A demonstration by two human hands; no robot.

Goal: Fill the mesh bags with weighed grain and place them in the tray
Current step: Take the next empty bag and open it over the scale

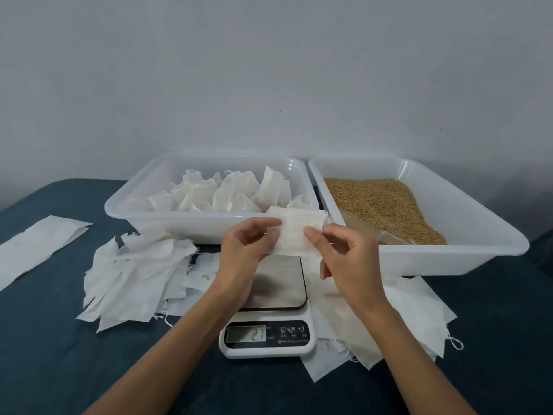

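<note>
Your left hand (pixel 248 241) and right hand (pixel 338 250) pinch one mesh bag (pixel 294 235) above the scale (pixel 269 310); loosen either pinch and grain may spill before the tray (pixel 209 223) just beyond.

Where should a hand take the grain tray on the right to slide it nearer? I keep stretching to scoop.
Probably by the near rim of the grain tray, coming from the front: that lip faces the person, flares outward and shows bare. The grain is heaped inside toward the back, so keep the tray flat on the table while sliding.
</note>
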